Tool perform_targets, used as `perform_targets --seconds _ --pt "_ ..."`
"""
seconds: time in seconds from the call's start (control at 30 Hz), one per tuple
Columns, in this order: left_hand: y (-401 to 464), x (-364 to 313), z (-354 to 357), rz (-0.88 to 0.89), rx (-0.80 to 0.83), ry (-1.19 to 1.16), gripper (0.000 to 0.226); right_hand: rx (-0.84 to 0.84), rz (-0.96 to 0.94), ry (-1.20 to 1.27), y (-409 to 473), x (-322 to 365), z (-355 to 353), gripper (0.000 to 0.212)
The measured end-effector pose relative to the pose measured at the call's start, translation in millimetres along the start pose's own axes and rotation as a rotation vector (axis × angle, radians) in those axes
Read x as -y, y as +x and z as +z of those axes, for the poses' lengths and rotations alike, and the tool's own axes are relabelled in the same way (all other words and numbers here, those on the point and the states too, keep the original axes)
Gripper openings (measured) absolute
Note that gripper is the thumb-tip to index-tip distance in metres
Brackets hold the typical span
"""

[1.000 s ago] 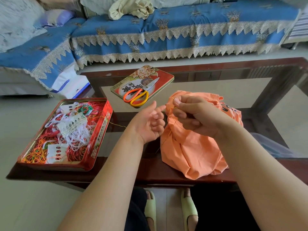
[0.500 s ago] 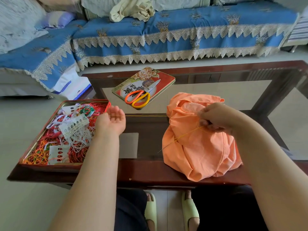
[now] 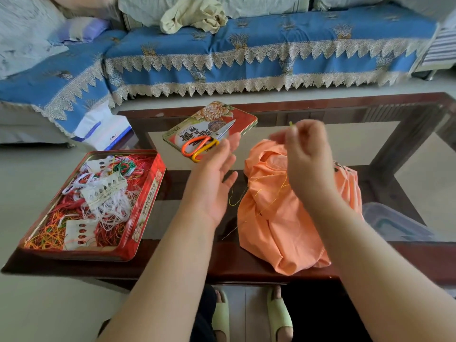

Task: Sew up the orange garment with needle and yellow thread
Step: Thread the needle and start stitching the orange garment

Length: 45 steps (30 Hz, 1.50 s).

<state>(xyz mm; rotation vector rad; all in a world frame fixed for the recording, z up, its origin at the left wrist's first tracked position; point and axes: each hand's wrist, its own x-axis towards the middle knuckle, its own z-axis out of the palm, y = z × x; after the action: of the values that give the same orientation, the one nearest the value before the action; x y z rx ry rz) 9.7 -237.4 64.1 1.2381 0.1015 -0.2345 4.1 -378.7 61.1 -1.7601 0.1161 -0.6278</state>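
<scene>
Right hand (image 3: 304,156), blurred, seemingly pinches yellow thread (image 3: 276,191) above the orange garment (image 3: 278,218); left hand (image 3: 214,178) spread, empty. Slack loops could knot.

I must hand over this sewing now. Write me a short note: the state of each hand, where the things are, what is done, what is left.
Left hand: open, palm up, holds nothing.
Right hand: raised over the orange garment, pinches the yellow thread at its fingertips; needle too blurred to see.
Garment: bunched on the table, loose thread lying across it.
Scissors: on the tin lid.
Done: thread runs into the fabric.
Left: finish the seam, cut the thread.
</scene>
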Motion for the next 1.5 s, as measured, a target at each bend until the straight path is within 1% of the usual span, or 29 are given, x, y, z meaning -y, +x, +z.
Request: perform_targets --seconds 0.03,0.1,0.2,0.27,0.4,0.5,0.57,0.73,0.97,1.3,1.5 --pt "-3.8 1.8 7.1 0.011 0.025 0.03 0.024 0.059 0.039 0.088 -5.8 0.9 10.4 0.012" --pt "-11.0 3.7 19.4 0.03 0.055 0.053 0.024 0.105 0.093 0.153 -14.6 1.6 25.0 0.018" --pt "-13.9 5.5 28.6 0.052 0.038 0.029 0.02 0.137 0.234 0.191 -19.0 1.3 32.3 0.012" --pt "-13.2 7.1 29.6 0.058 0.024 0.026 0.02 0.15 0.303 0.211 -18.8 0.5 32.0 0.011" --pt "-8.4 6.9 21.1 0.026 -0.059 0.043 0.017 0.159 0.3 0.053 -11.0 3.4 25.1 0.011" --pt "-1.0 2.1 7.8 -0.032 -0.087 -0.064 0.018 0.23 0.293 -0.061 -6.1 5.1 18.4 0.017" --pt "3.5 -1.8 -1.4 -0.046 -0.099 -0.136 0.016 0.273 0.309 -0.11 -4.5 3.7 14.4 0.017" --pt "6.0 -13.6 -16.7 -0.02 -0.144 -0.159 0.014 0.298 0.355 -0.128 0.9 -0.7 6.9 0.017" --pt "6.6 -19.6 -26.7 -0.003 -0.192 -0.2 0.014 0.297 0.325 -0.165 3.9 -1.8 1.0 0.015" --pt "8.4 -22.3 -32.3 0.025 -0.235 -0.197 0.017 0.3 0.317 -0.244 8.3 -9.8 -1.2 0.016" --pt "12.2 -24.8 -36.8 0.065 -0.236 -0.275 0.018 0.323 0.284 -0.321 9.8 -12.1 -3.7 0.018"
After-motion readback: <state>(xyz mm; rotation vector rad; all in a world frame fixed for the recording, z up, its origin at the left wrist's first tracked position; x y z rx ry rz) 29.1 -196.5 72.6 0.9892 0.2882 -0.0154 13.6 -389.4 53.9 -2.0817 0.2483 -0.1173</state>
